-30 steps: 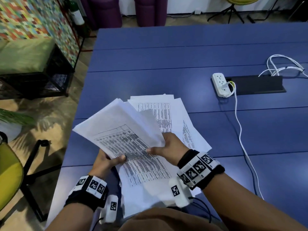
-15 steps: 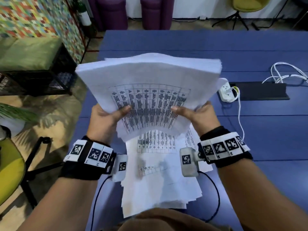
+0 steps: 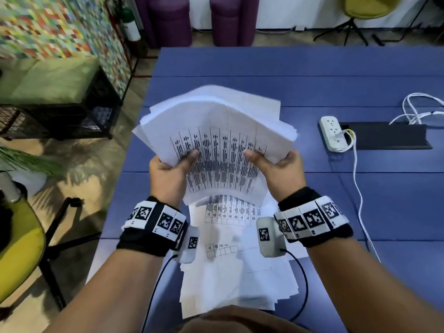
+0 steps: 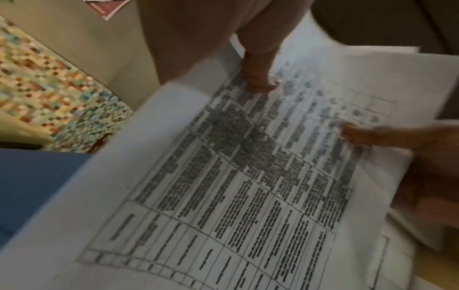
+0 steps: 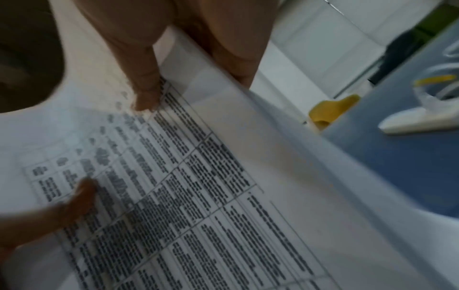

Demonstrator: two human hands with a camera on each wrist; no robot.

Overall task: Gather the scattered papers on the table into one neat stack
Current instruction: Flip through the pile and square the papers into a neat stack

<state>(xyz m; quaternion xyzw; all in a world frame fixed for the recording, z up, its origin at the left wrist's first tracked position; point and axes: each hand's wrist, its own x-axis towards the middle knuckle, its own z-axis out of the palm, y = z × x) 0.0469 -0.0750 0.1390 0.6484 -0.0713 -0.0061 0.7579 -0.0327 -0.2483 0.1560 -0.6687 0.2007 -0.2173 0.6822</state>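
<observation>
Here the left hand (image 3: 169, 175) and right hand (image 3: 278, 168) each gripped a side of the bundle of papers (image 3: 216, 140) raised over the table (image 3: 336, 75), remaining loose sheets (image 3: 235, 272) lying directly below, nearer the person.

even indoor light, soft shadows; head view sharp, edges bowed; both wrist views motion-blurred.

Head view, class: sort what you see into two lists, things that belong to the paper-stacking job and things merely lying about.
Belongs to the job:
- held bundle of papers
- loose papers on the table
- left hand
- right hand

Lying about:
- power strip
- white cables
- black cable tray
</observation>
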